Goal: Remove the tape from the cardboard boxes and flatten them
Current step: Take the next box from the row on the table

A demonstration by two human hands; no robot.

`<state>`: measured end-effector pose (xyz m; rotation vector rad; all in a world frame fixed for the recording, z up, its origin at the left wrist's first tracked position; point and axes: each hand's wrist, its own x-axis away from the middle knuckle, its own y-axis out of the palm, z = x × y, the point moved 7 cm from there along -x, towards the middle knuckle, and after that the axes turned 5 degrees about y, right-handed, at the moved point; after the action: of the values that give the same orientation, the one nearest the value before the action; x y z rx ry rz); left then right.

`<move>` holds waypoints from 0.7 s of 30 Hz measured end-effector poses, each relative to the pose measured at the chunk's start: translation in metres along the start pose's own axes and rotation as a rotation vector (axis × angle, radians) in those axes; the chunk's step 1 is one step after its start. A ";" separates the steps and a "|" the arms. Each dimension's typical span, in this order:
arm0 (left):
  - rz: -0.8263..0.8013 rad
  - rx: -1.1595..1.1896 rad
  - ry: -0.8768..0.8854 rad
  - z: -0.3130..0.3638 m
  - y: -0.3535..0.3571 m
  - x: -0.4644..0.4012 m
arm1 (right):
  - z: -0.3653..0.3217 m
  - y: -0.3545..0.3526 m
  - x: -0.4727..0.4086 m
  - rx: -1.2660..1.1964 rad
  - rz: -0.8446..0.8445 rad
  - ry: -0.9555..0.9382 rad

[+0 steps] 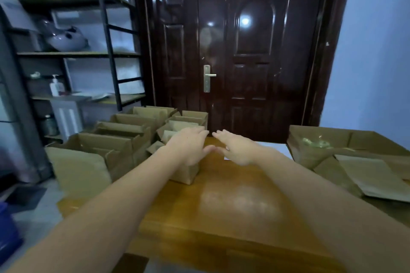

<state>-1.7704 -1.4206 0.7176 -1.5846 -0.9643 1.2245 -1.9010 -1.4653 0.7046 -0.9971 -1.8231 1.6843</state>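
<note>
We reach with our left hand (188, 146) and right hand (237, 150), both with fingers straight and empty, toward the small brown cardboard box (185, 173) at the far left edge of the glossy wooden table (233, 206). It looks light and crushable, best gripped by its side walls. More open brown cartons (124, 137) crowd just behind it; flattened cardboard sheets (372, 177) lie at the table's right edge.

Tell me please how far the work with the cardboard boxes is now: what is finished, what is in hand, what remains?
Done: flattened cardboard lies at the table's right end. In hand: both hands, left hand and right hand, reach with straight fingers toward a small box on the table; neither grips it yet. Left: that box, plus several open boxes standing left of the table. Whether tape remains on them is too blurred to tell.
</note>
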 end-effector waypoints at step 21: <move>-0.116 0.119 -0.134 -0.055 0.068 0.029 | -0.012 0.053 -0.020 0.081 0.203 -0.041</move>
<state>-1.7065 -1.4248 0.6512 -1.3496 -1.0335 1.2953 -1.8685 -1.4738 0.6575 -1.1534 -1.7127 1.8946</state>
